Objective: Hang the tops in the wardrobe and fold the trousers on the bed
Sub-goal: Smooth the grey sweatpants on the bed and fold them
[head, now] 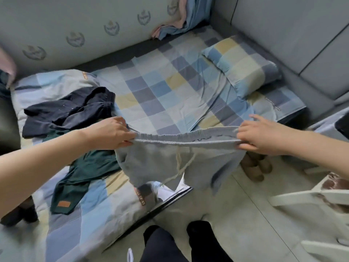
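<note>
Over the near edge of the bed (170, 86) you are holding the grey trousers (170, 163) up by the waistband, stretched wide between your hands. Your left hand (111, 132) has its grip pinched on the left end of the elastic band, and your right hand (262, 137) pinches the right end (its forefinger sticks out straight, off the cloth). The legs hang down in front of the bed edge, clear of the floor as far as you can see, with the white drawstring (178, 167) dangling from the middle. To your left, on the checked cover, a dark navy garment (71, 110) lies crumpled, and a dark green garment (83, 174) lies just beside it, nearer you, partly under the trousers' left side. A checked pillow (241, 63) sits at the far right of the bed, against the grey headboard (294, 27)
</note>
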Tool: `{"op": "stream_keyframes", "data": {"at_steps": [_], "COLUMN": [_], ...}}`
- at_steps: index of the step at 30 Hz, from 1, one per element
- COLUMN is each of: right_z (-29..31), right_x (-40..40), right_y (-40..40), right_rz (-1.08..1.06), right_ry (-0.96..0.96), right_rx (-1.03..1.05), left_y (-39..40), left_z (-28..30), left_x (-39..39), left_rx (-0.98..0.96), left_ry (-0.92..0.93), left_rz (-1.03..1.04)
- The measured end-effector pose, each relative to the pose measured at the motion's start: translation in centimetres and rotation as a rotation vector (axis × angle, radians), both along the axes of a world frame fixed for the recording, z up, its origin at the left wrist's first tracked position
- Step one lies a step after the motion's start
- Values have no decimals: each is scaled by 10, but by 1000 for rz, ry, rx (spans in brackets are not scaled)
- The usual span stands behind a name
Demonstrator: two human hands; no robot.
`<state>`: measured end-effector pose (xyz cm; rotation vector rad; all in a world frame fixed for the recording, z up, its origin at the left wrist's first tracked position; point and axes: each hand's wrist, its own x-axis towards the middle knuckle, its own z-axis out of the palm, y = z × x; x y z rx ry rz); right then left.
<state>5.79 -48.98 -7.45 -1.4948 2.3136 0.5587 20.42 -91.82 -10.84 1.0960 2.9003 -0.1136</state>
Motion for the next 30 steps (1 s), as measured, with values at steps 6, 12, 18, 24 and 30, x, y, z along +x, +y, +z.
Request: {"op": "stream_keyframes", "data": {"at_steps": [6, 12, 18, 24, 30], "right_z": [-11, -8, -7, -1, 2], "right_x": [-29, -74, -106, -123, -168], "right_y": [117, 171, 185, 176, 147], "right_rz": [173, 50, -205, 3, 79], "right_ry": [158, 283, 332, 477, 541], "right_rx": [-69, -39, -89, -280, -444], "left_y": [81, 122, 128, 120, 99], "left_z": [21, 33, 54, 55, 56], "left_x": [-39, -61, -83, -105, -133], "left_rx": [-78, -93, -107, -82, -26], "left_ry": [99, 151, 118, 169, 224], "left_rz": [-124, -54, 63, 193, 386]}}
